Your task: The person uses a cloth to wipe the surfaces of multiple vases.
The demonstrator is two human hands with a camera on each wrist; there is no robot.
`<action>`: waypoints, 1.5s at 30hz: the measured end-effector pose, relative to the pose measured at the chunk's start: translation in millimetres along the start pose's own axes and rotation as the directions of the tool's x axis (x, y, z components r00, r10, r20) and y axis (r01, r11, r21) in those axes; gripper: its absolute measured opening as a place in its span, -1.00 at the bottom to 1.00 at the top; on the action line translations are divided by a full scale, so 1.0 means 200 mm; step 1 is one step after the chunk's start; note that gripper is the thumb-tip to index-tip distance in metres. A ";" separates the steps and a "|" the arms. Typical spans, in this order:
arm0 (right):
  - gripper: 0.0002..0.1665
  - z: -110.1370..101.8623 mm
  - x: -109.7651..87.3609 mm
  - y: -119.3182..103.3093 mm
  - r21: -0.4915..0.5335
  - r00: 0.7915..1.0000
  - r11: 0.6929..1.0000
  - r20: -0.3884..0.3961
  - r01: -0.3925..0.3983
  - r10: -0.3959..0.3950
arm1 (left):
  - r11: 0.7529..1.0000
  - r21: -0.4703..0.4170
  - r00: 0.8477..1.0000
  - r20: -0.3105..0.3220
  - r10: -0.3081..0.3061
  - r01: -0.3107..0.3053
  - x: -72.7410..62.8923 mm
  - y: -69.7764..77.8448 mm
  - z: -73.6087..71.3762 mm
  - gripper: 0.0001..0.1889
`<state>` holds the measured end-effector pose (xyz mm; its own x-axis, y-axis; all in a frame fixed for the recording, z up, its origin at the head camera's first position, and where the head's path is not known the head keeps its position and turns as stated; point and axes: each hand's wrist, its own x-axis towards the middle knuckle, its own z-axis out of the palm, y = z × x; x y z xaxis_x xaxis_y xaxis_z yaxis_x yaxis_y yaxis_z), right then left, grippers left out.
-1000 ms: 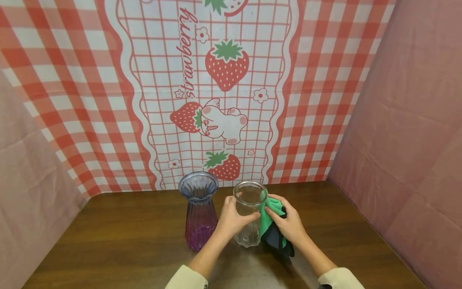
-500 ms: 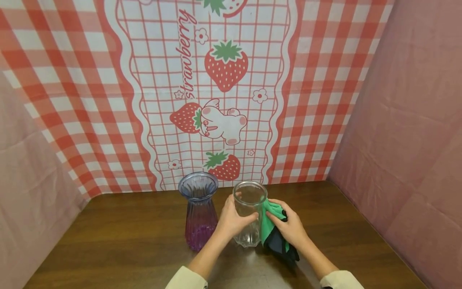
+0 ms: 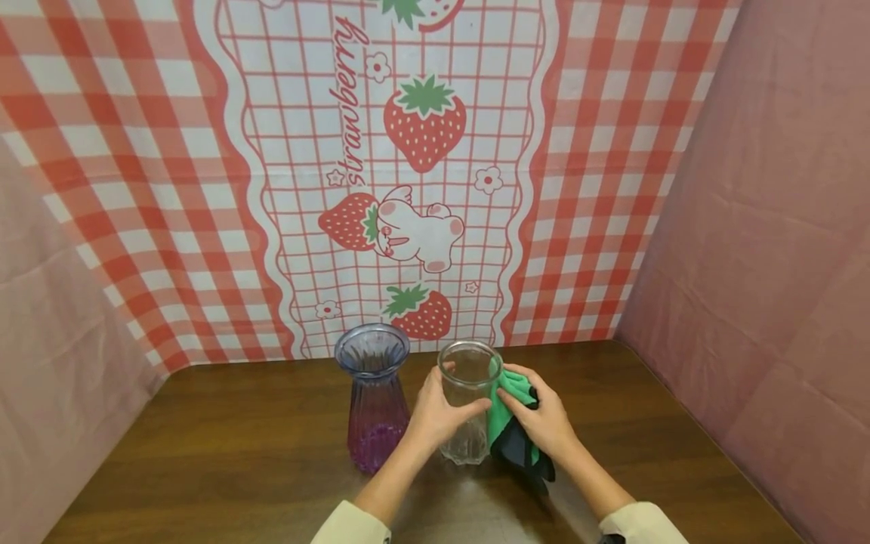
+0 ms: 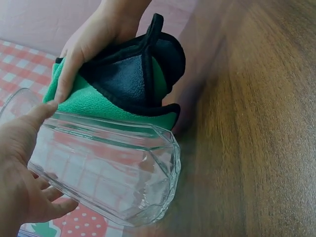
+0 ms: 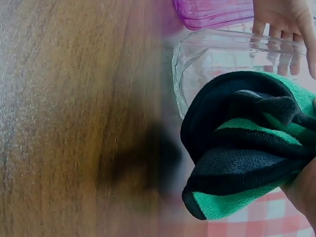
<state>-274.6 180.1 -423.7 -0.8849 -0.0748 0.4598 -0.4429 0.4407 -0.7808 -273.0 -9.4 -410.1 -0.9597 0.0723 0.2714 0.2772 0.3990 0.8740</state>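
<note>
A clear glass vase [image 3: 466, 423] stands upright on the table in the head view. My left hand [image 3: 433, 412] grips it from the left, with the thumb across the near side and the fingers behind. My right hand [image 3: 544, 419] holds a bunched green and dark grey cloth [image 3: 504, 412] with black edging against the vase's right side. In the left wrist view the cloth [image 4: 101, 101] lies along the glass wall [image 4: 103, 163], just below the rim. Folds of the cloth [image 5: 242, 163] hang loose below the right hand, and some right fingers are hidden behind it.
A ribbed glass vase [image 3: 377, 408], blue at the rim and purple at the base, stands left of the clear one, near my left forearm. The brown wooden table [image 3: 238, 446] meets a red-checked strawberry cloth [image 3: 421, 227] behind and pink cloth walls at both sides.
My right hand and the cloth slid slightly down along the vase's right side, then back up to about where they were. The left hand and both vases stay nearly still.
</note>
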 end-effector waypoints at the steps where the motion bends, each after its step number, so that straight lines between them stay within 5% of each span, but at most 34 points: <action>1: -0.51 0.00 0.00 0.00 -0.011 1.000 1.000 0.006 0.000 0.000 | 1.000 -0.005 1.000 -0.002 -0.005 0.005 0.00 0.00 0.00 -0.16; 14: -0.53 -0.01 -0.07 -0.05 -0.133 0.998 0.991 0.055 -0.025 0.032 | 1.000 -0.011 0.999 -0.029 0.016 -0.016 0.00 0.02 0.00 -0.19; 25: -0.49 -0.02 0.01 0.01 0.018 0.998 0.999 -0.039 0.044 -0.044 | 0.999 -0.039 0.997 -0.070 0.026 -0.029 -0.01 0.01 0.02 -0.05; 32: -0.50 -0.02 0.01 -0.06 -0.023 0.999 0.999 -0.003 0.045 -0.045 | 1.000 -0.020 0.997 -0.081 0.019 -0.021 -0.01 0.01 0.02 -0.21; 45: -0.51 0.00 -0.03 0.11 -0.121 0.995 0.992 0.095 0.042 -0.030 | 0.998 0.012 0.995 -0.082 0.054 -0.053 -0.01 0.01 0.02 -0.25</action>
<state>-279.5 190.7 -442.4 -0.8808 -0.1730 0.4407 -0.4588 0.5423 -0.7039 -270.2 -6.0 -410.6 -0.9363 0.0183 0.3507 0.3276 0.4058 0.8533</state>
